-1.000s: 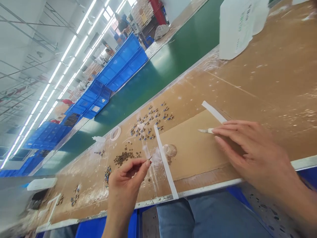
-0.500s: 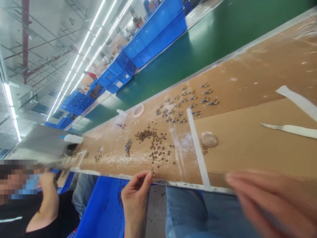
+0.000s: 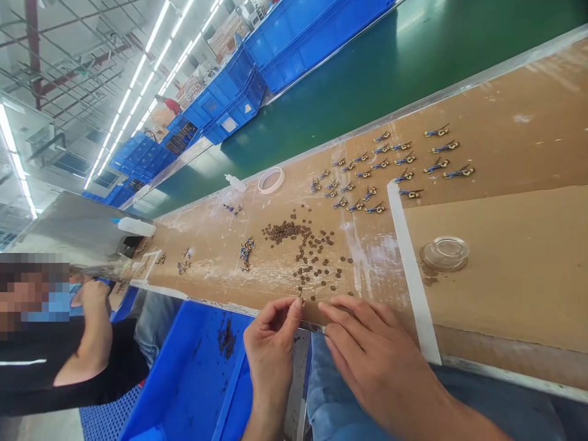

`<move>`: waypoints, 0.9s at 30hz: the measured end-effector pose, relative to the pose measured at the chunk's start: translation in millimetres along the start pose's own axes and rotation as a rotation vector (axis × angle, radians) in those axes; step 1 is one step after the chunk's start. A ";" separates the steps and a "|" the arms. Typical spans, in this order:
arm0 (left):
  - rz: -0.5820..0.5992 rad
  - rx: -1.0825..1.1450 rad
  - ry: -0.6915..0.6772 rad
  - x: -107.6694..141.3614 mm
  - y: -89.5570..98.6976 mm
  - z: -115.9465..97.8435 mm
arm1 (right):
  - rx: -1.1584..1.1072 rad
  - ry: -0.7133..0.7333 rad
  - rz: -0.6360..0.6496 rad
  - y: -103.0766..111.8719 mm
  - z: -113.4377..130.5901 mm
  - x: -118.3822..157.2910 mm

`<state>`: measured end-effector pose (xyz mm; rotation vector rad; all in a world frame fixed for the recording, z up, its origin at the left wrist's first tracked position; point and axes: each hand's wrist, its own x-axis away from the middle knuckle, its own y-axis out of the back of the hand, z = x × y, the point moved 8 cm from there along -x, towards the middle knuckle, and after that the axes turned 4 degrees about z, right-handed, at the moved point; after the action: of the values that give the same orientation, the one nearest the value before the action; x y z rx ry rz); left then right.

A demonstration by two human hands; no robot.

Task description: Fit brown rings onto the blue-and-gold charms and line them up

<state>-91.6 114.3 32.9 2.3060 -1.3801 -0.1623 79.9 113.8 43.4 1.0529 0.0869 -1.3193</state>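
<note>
Tabletop (image 3: 218,269) looked like brown cardboard, scuffed, glossy in patches. Small brown discs (image 3: 285,231) looked matt. Clear dish (image 3: 445,252) looked smooth, shiny. Green belt (image 3: 340,86) was smooth, glossy. Blue crates (image 3: 312,30) looked plastic. Trousers (image 3: 321,398) were matt denim.

The head camera, tilted, looks forward and down at the nearby worktable (image 3: 514,159).

My bench top (image 3: 500,110): brown, scuffed. On it, loose brown discs (image 3: 285,231) straggle toward my edge; small blue-and-tan figures (image 3: 363,174) beyond; tape roll (image 3: 271,191) beside white bottle (image 3: 236,182); at right, cardboard sheet (image 3: 519,263) bearing clear round dish (image 3: 445,252).
</note>
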 end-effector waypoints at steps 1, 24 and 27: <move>0.002 -0.004 0.003 -0.5 0.1 -0.1 | 0.016 0.001 0.013 -4.2 0.6 -1.6; 0.135 -0.337 -0.099 -14.9 -11.5 -25.9 | -0.018 0.050 0.006 -3.7 0.3 5.7; 0.147 -0.379 -0.120 -15.9 -12.3 -28.3 | -0.011 0.054 -0.011 -4.4 0.2 6.5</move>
<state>-80.4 141.7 50.9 1.9032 -1.4299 -0.4793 78.3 109.5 37.2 1.0801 0.1399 -1.2994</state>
